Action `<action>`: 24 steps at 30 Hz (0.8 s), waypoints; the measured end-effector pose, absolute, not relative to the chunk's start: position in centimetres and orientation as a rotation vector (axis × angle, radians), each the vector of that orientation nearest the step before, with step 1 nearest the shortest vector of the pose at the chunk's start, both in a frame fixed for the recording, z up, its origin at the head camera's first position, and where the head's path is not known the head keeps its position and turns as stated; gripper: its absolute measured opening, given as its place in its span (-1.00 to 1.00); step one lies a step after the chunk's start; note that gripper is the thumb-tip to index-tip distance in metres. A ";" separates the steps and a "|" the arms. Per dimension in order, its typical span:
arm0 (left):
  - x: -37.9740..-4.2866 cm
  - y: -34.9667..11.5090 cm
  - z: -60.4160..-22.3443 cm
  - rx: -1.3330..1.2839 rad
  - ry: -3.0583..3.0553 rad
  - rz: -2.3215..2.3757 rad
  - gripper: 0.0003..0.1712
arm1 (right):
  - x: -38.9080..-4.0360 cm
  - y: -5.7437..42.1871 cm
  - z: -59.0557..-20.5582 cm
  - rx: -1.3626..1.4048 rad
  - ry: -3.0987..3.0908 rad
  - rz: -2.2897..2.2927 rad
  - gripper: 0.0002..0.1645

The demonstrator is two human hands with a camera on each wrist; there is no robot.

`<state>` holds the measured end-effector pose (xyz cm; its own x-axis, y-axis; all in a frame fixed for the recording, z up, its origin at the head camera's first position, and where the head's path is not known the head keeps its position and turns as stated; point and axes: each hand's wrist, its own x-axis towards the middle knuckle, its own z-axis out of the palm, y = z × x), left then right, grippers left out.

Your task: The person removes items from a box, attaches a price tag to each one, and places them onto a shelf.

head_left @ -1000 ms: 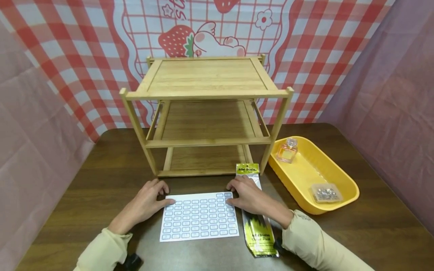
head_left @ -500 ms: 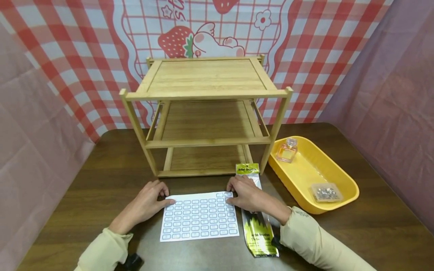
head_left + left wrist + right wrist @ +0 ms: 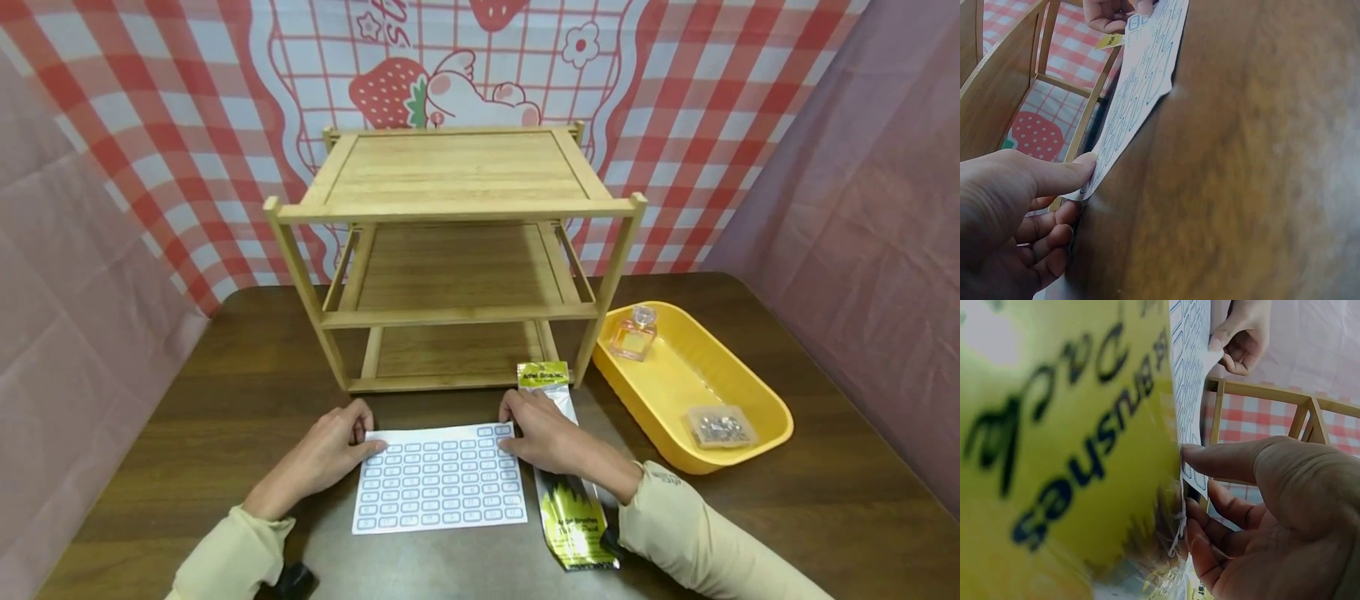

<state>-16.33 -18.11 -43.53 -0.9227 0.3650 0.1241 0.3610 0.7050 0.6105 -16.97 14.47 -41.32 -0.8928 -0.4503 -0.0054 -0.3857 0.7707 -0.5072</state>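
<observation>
A white sheet of blue-outlined labels (image 3: 442, 479) lies on the table in front of the shelf. My left hand (image 3: 327, 452) pinches its far left corner; in the left wrist view the thumb (image 3: 1079, 172) is on top and the fingers curl beneath. At the far right corner my right hand (image 3: 546, 435) pinches the sheet the same way, thumb (image 3: 1222, 459) over the printed face. Under the right wrist lies a yellow and silver packet marked "Artist Brushes" (image 3: 573, 521), partly covered by that hand and forearm.
A three-tier wooden shelf (image 3: 457, 208) stands behind the hands. On the right a yellow tray (image 3: 678, 375) holds a perfume bottle (image 3: 634, 335) and a clear box of small metal pieces (image 3: 722, 427). A red-checked cloth (image 3: 697, 125) hangs behind.
Both hands keep their pinch on the label sheet, almost still. The top end of the brush packet has shifted slightly to the left.
</observation>
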 end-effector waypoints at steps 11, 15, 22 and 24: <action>-16.1 -18.0 -43.3 0.597 2.900 1.039 -0.85 | -17.1 14.5 -41.6 -0.832 2.881 -0.852 -0.79; -15.9 -18.0 -43.1 0.616 2.914 1.051 -0.88 | -17.1 14.7 -41.6 -0.848 2.853 -0.964 -0.82; -15.8 -18.1 -43.0 0.643 2.890 1.158 -0.85 | -16.8 15.1 -41.5 -0.789 2.781 -1.138 -0.83; -15.8 -18.2 -43.0 0.635 2.879 1.188 -0.84 | -16.7 15.3 -41.5 -0.777 2.741 -1.204 -0.84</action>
<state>-15.79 -18.19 -43.03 -0.9194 0.3481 0.1830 0.3759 0.6407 0.6695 -16.71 15.28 -41.48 -0.8728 -0.4637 0.1525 -0.4260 0.5709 -0.7019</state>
